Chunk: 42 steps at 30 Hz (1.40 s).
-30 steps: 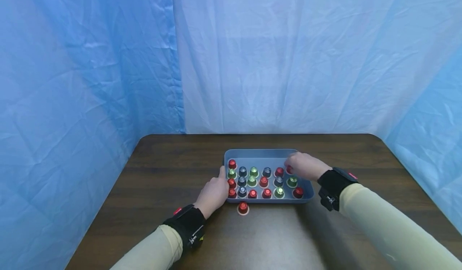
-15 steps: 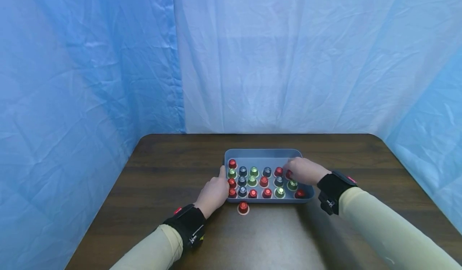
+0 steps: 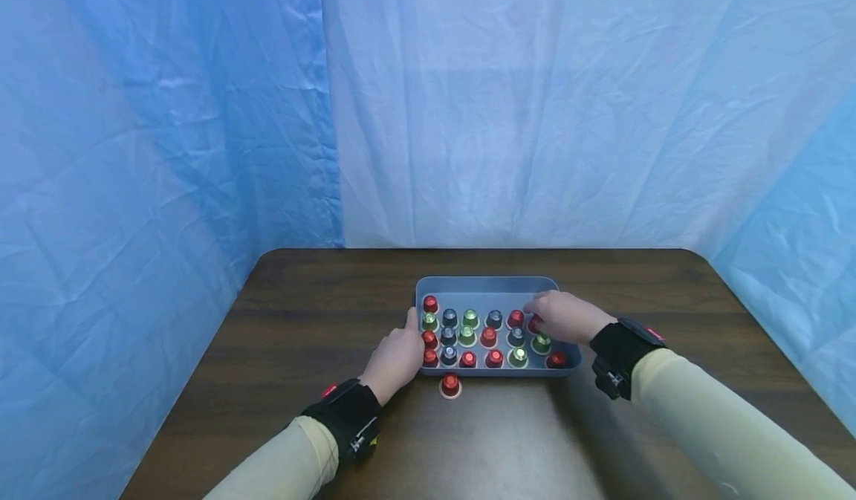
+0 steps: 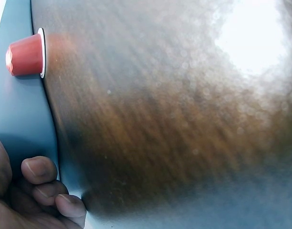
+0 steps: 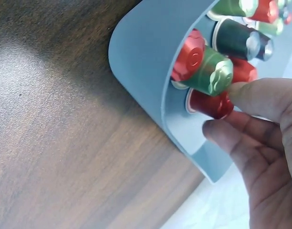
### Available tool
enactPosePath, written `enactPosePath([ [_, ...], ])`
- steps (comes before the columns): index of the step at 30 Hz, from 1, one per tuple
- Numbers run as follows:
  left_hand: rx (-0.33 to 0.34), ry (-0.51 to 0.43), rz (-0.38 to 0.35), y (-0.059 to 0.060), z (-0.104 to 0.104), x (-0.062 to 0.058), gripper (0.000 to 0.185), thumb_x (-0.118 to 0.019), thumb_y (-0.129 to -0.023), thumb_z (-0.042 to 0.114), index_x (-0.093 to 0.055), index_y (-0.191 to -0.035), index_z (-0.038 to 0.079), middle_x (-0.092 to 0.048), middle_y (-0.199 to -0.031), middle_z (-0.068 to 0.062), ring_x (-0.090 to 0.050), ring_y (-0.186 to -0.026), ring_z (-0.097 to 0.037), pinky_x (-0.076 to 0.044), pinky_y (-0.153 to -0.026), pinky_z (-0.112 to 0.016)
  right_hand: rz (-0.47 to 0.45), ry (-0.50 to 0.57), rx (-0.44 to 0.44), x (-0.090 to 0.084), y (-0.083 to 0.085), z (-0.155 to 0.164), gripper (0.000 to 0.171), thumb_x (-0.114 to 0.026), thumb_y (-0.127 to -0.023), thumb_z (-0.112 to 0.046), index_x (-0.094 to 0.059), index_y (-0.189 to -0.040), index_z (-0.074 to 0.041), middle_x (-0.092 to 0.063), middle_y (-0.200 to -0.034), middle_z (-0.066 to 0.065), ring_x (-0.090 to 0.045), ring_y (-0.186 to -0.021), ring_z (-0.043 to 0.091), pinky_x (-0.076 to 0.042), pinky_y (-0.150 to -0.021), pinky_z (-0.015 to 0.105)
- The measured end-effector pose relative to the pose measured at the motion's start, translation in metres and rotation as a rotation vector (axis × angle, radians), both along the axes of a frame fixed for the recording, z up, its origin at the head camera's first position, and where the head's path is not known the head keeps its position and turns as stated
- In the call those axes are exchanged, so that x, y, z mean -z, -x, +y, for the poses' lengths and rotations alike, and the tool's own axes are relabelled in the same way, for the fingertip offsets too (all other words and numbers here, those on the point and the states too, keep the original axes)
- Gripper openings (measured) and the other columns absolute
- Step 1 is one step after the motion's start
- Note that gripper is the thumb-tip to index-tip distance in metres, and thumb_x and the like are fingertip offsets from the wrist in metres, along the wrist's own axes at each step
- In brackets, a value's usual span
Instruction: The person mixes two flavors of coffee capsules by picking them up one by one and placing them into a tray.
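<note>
A blue-grey tray (image 3: 491, 284) on the table holds rows of red, green and dark blue coffee capsules, rims down. At its left end my left hand (image 3: 396, 355) holds the tray's side, forefinger stretched along the wall and the other fingers curled at the front corner. My right hand (image 3: 568, 316) reaches over the right wall and pinches a red coffee capsule (image 5: 210, 103) between thumb and fingers, low in the tray. A green capsule (image 5: 213, 71) stands right beside it. Another red capsule (image 3: 451, 385) stands on the table in front of the tray.
The dark wooden table (image 3: 321, 284) runs out past the tray on all sides. Blue cloth sheets (image 3: 501, 114) hang behind it and at both sides. Wrist straps (image 3: 622, 351) with cameras sit on both arms.
My right hand has moved slightly down and toward the near side in the tray with the red capsule. The left hand and the tray stay in place.
</note>
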<state>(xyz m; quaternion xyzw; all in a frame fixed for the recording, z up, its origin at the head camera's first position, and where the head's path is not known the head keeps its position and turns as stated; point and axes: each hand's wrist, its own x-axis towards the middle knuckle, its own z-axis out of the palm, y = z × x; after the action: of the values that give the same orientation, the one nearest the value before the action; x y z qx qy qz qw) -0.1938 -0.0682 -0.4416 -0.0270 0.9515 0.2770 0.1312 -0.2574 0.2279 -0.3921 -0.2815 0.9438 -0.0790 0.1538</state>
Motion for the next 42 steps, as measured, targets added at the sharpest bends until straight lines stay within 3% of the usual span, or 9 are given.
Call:
enactPosePath([
  [4, -0.001, -0.002, -0.007, 0.000, 0.001, 0.001, 0.070, -0.055, -0.106, 0.027, -0.018, -0.163, 0.005, -0.059, -0.079, -0.008, -0.062, -0.068, -0.020, -0.050, -0.055, -0.031, 0.029, -0.007, 0.006, -0.005, -0.002, -0.001, 0.031, -0.075, -0.093, -0.015, -0.072, -0.123, -0.006, -0.071, -0.108, 0.010, -0.066, -0.090, 0.020, -0.058, -0.088, 0.044],
  [10, 0.002, 0.003, 0.000, -0.001, 0.001, 0.001, 0.070, -0.055, -0.107, 0.027, -0.019, -0.162, 0.005, -0.058, -0.075, -0.007, -0.061, -0.066, -0.019, -0.050, -0.054, -0.032, 0.156, -0.001, -0.028, -0.012, -0.013, -0.009, 0.035, -0.077, -0.091, -0.017, -0.072, -0.124, -0.008, -0.072, -0.111, 0.010, -0.069, -0.101, 0.026, -0.058, -0.088, 0.046],
  [14, -0.002, -0.004, 0.011, -0.002, 0.000, -0.001, 0.070, -0.055, -0.106, 0.028, -0.020, -0.162, 0.006, -0.068, -0.096, -0.012, -0.069, -0.081, -0.022, -0.058, -0.066, -0.036, 0.227, 0.044, -0.101, -0.016, -0.024, -0.021, 0.036, -0.079, -0.090, -0.018, -0.071, -0.124, -0.009, -0.072, -0.108, 0.007, -0.070, -0.100, 0.023, -0.059, -0.087, 0.043],
  [18, -0.008, -0.008, 0.016, -0.003, 0.000, -0.001, 0.070, -0.056, -0.106, 0.029, -0.021, -0.162, 0.007, -0.069, -0.117, -0.016, -0.071, -0.099, -0.027, -0.060, -0.081, -0.042, 0.252, 0.070, -0.163, -0.018, -0.033, -0.034, 0.037, -0.081, -0.089, -0.020, -0.071, -0.123, -0.009, -0.071, -0.105, 0.005, -0.069, -0.094, 0.019, -0.059, -0.086, 0.039],
  [21, -0.017, -0.006, 0.003, -0.002, 0.000, -0.002, 0.070, -0.055, -0.106, 0.029, -0.020, -0.162, 0.007, -0.068, -0.118, -0.016, -0.070, -0.098, -0.027, -0.060, -0.077, -0.041, 0.264, 0.074, -0.209, -0.019, -0.038, -0.040, 0.040, -0.083, -0.087, -0.020, -0.071, -0.123, -0.009, -0.070, -0.103, 0.005, -0.067, -0.089, 0.016, -0.059, -0.083, 0.035],
  [26, -0.023, -0.007, -0.012, 0.000, 0.001, -0.001, 0.070, -0.055, -0.106, 0.028, -0.019, -0.163, 0.007, -0.068, -0.104, -0.014, -0.067, -0.083, -0.023, -0.053, -0.060, -0.033, 0.265, 0.082, -0.263, -0.020, -0.045, -0.047, 0.040, -0.083, -0.086, -0.019, -0.070, -0.123, -0.010, -0.070, -0.102, 0.004, -0.067, -0.084, 0.013, -0.059, -0.077, 0.031],
  [32, -0.005, 0.001, 0.003, 0.001, 0.001, 0.000, 0.070, -0.055, -0.106, 0.027, -0.020, -0.162, 0.005, -0.065, -0.089, -0.011, -0.064, -0.074, -0.021, -0.050, -0.056, -0.032, 0.236, 0.103, -0.281, -0.021, -0.051, -0.053, 0.037, -0.081, -0.088, -0.020, -0.070, -0.123, -0.013, -0.069, -0.100, 0.001, -0.063, -0.080, 0.009, -0.058, -0.075, 0.029],
  [42, -0.012, 0.003, -0.022, 0.003, 0.000, 0.000, 0.068, -0.053, -0.107, 0.028, -0.020, -0.163, 0.006, -0.068, -0.112, -0.018, -0.068, -0.088, -0.026, -0.055, -0.066, -0.034, 0.247, 0.130, -0.376, -0.021, -0.069, -0.067, 0.039, -0.080, -0.090, -0.022, -0.070, -0.126, -0.011, -0.070, -0.103, 0.001, -0.067, -0.086, 0.010, -0.059, -0.081, 0.028],
])
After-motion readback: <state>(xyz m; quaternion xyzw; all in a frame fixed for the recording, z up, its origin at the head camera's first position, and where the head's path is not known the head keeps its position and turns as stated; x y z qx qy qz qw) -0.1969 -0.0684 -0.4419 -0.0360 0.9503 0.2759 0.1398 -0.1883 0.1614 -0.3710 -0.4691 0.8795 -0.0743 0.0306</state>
